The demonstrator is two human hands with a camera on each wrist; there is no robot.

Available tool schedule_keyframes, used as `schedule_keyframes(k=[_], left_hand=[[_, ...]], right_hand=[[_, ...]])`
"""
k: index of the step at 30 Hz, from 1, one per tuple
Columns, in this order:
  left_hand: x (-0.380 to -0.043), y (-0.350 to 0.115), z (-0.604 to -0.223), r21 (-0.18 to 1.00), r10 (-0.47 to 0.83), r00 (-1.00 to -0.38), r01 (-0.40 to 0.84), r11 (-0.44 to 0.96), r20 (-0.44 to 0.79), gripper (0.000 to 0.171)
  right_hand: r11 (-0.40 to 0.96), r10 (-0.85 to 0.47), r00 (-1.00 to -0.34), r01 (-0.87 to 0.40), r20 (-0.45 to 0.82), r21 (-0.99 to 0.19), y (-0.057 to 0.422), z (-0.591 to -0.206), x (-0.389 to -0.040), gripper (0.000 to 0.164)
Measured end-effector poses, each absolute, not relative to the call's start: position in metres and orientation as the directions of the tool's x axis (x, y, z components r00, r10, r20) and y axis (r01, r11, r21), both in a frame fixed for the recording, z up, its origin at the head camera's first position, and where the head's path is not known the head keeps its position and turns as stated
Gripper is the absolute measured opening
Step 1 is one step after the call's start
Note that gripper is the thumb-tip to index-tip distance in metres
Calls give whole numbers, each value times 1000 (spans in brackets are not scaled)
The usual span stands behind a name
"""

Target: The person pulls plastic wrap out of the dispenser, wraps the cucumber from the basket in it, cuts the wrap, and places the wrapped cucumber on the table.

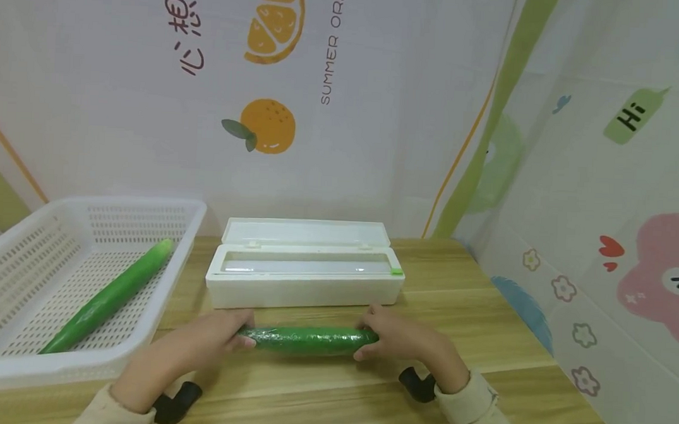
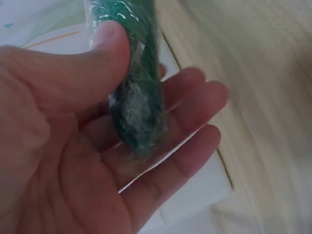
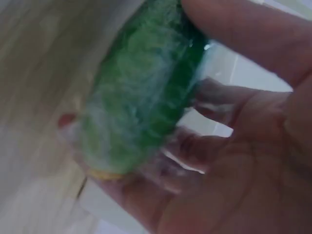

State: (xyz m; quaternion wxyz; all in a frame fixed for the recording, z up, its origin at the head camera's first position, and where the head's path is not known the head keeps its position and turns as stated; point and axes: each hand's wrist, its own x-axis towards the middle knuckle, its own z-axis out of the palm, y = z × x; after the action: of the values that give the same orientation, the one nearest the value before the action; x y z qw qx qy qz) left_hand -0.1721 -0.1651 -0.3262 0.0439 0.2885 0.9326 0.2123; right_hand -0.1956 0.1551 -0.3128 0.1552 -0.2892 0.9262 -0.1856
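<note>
A green cucumber (image 1: 311, 340) wrapped in clear, wrinkled plastic film lies level between my two hands, in front of a white box. My left hand (image 1: 220, 333) holds its left end; in the left wrist view the thumb presses on the film and the fingers (image 2: 187, 114) pass behind the tapered tip. At the other end, my right hand (image 1: 396, 338) grips with thumb and fingers. The right wrist view shows the cucumber's blunt end (image 3: 131, 97), blurred, under cloudy film. The white cling film dispenser (image 1: 304, 293) stands with its lid raised, a green slider (image 1: 396, 271) at its right.
On the left stands a white plastic basket (image 1: 186, 256) with an unheld cucumber (image 1: 110, 300) lying slanted in it. The wooden table (image 1: 444, 286) ends at a slanting right edge. Printed curtains (image 1: 364, 162) hang behind the table and along the right.
</note>
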Motion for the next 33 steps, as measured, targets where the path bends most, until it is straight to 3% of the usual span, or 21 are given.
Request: schedule_keyframes(k=[5, 9, 13, 22, 28, 33], left_hand=[[-172, -163, -327, 359, 536, -843, 514, 779, 43, 18], [-171, -160, -326, 379, 489, -871, 467, 799, 41, 14], [-171, -160, -326, 367, 463, -885, 449, 815, 54, 11], [-172, -159, -334, 311, 449, -889, 453, 836, 86, 19], [-170, -159, -335, 353, 472, -881, 451, 820, 31, 20], [-170, -157, -335, 295, 488, -872, 478, 827, 45, 25]], right_hand=[[771, -605, -770, -503, -202, -391, 154, -316, -196, 41], [764, -583, -783, -437, -217, -474, 153, -317, -195, 41], [743, -591, -778, -421, -213, -520, 153, -318, -196, 31], [760, -583, -789, -444, -196, -475, 152, -319, -198, 17], [780, -588, -792, -501, -166, -375, 154, -323, -203, 26], [769, -568, -813, -468, -129, -436, 152, -322, -202, 16]])
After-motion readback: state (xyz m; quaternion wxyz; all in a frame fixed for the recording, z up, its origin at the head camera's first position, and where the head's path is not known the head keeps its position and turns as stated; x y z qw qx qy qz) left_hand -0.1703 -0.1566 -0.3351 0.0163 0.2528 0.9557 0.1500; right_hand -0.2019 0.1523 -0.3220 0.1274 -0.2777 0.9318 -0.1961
